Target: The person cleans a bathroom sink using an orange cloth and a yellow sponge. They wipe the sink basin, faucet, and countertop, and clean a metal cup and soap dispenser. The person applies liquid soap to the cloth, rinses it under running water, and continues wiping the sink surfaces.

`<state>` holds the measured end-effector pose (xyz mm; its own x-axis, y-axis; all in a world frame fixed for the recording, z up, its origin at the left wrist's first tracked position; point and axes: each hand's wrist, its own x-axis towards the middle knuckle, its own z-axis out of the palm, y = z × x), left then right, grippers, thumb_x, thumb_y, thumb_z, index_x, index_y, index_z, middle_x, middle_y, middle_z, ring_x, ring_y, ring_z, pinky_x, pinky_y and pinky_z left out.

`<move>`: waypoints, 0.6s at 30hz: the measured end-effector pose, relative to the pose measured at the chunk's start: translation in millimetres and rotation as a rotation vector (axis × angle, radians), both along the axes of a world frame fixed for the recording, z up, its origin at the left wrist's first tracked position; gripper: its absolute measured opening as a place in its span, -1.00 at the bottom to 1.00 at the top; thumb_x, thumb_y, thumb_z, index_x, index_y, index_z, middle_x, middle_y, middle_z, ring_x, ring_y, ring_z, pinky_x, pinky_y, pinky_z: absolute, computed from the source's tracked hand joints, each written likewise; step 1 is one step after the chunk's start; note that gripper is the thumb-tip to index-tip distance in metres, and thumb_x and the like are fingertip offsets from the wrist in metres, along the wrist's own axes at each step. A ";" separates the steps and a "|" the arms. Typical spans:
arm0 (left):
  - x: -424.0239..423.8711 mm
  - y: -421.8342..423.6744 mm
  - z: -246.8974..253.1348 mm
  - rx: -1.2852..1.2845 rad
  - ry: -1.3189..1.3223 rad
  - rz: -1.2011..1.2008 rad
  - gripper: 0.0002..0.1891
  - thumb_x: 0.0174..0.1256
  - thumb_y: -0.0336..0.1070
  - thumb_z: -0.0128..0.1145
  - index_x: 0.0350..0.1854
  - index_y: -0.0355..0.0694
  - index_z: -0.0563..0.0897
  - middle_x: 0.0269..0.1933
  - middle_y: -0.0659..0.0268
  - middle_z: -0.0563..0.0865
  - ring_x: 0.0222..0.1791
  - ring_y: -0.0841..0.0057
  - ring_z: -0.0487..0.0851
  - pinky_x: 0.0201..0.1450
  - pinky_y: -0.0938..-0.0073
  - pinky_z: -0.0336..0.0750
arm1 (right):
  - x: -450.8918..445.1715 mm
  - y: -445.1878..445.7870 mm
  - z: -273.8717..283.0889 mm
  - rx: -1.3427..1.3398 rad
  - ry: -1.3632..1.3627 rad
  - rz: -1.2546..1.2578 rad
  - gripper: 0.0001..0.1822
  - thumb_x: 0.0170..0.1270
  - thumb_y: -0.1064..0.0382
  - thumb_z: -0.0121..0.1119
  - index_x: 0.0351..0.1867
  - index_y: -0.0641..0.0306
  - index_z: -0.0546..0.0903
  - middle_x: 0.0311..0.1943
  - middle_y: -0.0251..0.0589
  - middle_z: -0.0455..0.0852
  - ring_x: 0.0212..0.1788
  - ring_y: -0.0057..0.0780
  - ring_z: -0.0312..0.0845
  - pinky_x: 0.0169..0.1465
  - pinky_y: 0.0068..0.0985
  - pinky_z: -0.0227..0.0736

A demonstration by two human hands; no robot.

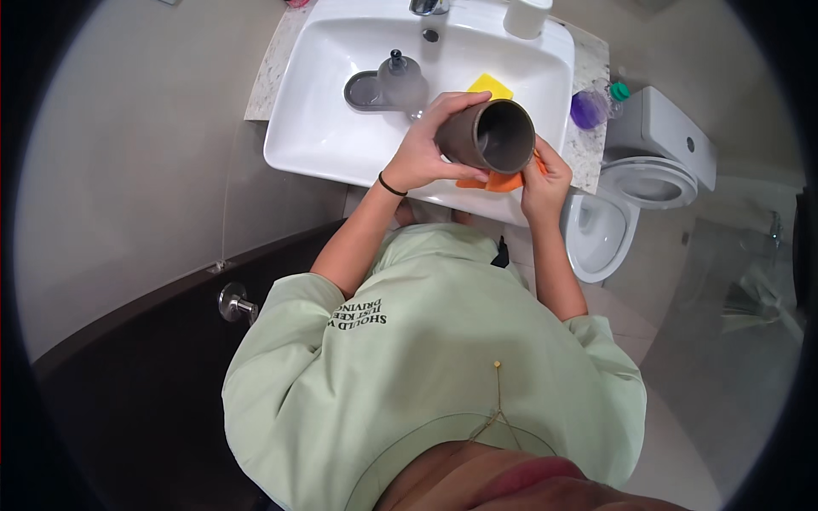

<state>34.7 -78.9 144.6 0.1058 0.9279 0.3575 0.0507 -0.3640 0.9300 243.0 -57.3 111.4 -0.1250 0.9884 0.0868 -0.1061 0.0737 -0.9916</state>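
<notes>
My left hand (425,144) is wrapped around a dark grey-brown cylindrical cup (459,138), whose open mouth tilts up towards me and to the right. At the cup's right rim, my right hand (548,182) holds an orange cloth (501,182) against its outer side; part of the cloth hangs below the cup. Behind the cup, a yellow sponge (491,86) lies in the white sink (319,140). Further left in the basin, a translucent grey pump bottle (402,80) stands on or against a dark oval tray (365,91). The cup hides part of the basin.
A chrome faucet (428,6) and a white container (527,18) are at the sink's back edge. Bottles with purple liquid (589,110) and a green cap (619,91) stand on the speckled counter (588,153). A toilet (601,236) is right, a dark bathtub (147,358) left.
</notes>
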 end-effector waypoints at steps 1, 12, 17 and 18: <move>-0.7 -0.6 0.6 0.015 0.025 0.016 0.01 -0.30 -0.34 0.68 0.40 -0.14 0.45 0.32 0.27 0.52 0.34 0.40 0.48 0.42 0.33 0.34 | 0.6 -0.5 0.2 0.011 -0.020 0.002 -0.70 0.42 0.42 0.23 0.11 0.54 0.65 -0.05 -0.15 0.76 -0.04 -0.55 0.64 0.07 -0.60 0.54; -18.9 -4.8 15.5 0.099 0.186 0.118 -0.07 -0.26 -0.19 0.67 0.33 -0.15 0.54 0.21 0.27 0.61 0.23 0.34 0.56 0.36 0.32 0.41 | 8.9 -0.4 24.6 0.106 -0.003 -0.077 -0.75 0.36 0.49 0.27 0.04 0.46 0.71 -0.06 -0.09 0.78 -0.03 -0.49 0.68 0.11 -0.57 0.54; -32.7 1.1 9.3 0.027 0.190 -0.004 -0.07 -0.23 -0.15 0.65 0.35 -0.17 0.52 0.23 0.25 0.63 0.23 0.36 0.58 0.36 0.33 0.41 | 7.4 17.8 65.0 0.680 -0.448 0.221 -0.62 0.12 0.56 0.26 0.00 0.24 0.75 -0.04 -0.26 0.78 -0.04 -0.29 0.67 0.01 -0.52 0.61; -36.9 0.9 7.6 -0.001 0.198 -0.042 -0.07 -0.23 -0.15 0.65 0.35 -0.17 0.52 0.23 0.25 0.63 0.23 0.36 0.58 0.35 0.33 0.41 | 5.4 23.4 74.5 0.836 -0.618 0.318 -0.58 0.07 0.56 0.25 0.01 0.19 0.75 -0.02 -0.32 0.77 -0.02 -0.25 0.65 -0.02 -0.51 0.62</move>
